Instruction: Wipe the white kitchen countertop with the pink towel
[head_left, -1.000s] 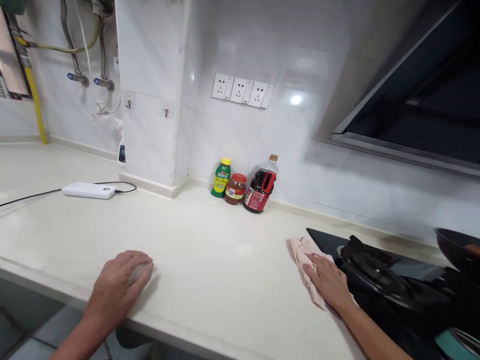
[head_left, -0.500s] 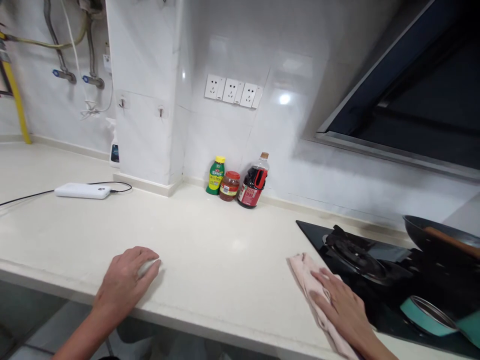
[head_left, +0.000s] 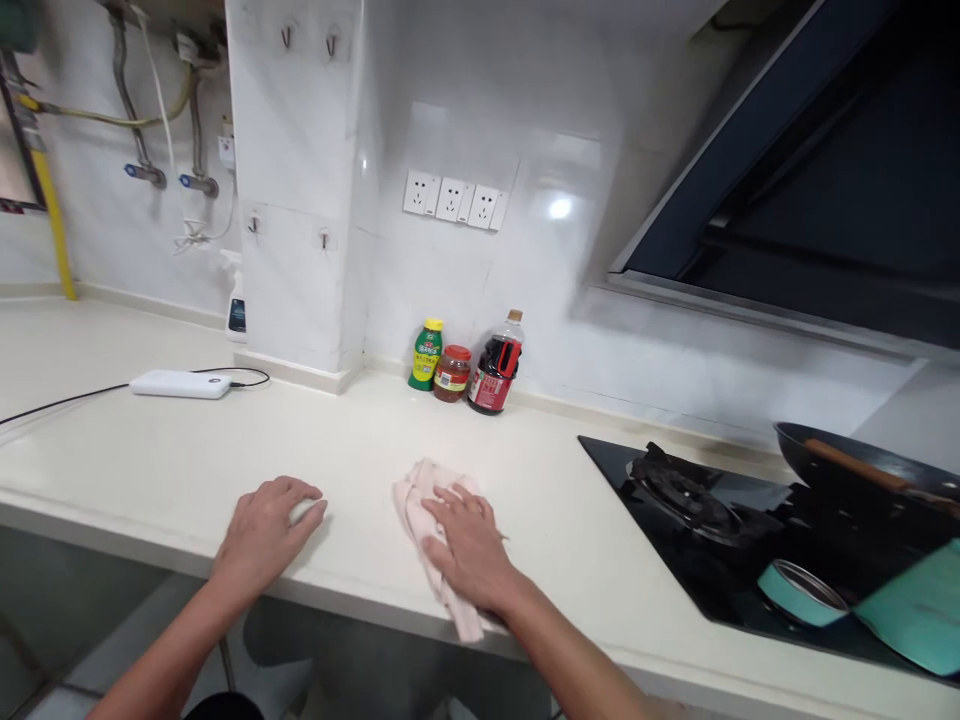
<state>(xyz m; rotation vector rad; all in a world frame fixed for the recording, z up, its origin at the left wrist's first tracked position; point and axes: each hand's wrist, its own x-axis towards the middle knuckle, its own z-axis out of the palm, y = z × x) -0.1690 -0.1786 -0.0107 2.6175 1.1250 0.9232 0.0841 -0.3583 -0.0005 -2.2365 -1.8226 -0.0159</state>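
A pale pink cloth (head_left: 424, 490) lies bunched on the counter in front of me. My right hand (head_left: 472, 550) is on top of it, pressing it down with fingers partly bent into the folds. One end of the cloth trails toward the counter's front edge. To the left, my left hand (head_left: 266, 525) rests on the countertop near the edge, thumb and forefinger curved a little apart. A small pale patch shows between them, which looks like the counter surface. The white countertop (head_left: 352, 440) runs under both hands.
Against the wall stand a green squeeze bottle (head_left: 426, 355), a red-lidded jar (head_left: 453, 374) and a dark sauce bottle (head_left: 495, 368). A white power bank (head_left: 180, 384) with a cable lies left. On the right are a black gas stove (head_left: 630, 490), a wok (head_left: 847, 450) and a turquoise container (head_left: 802, 595).
My right hand has slid the cloth left, from beside the stove to the middle of the counter. My left hand stays nearly in place. The view has shifted slightly.
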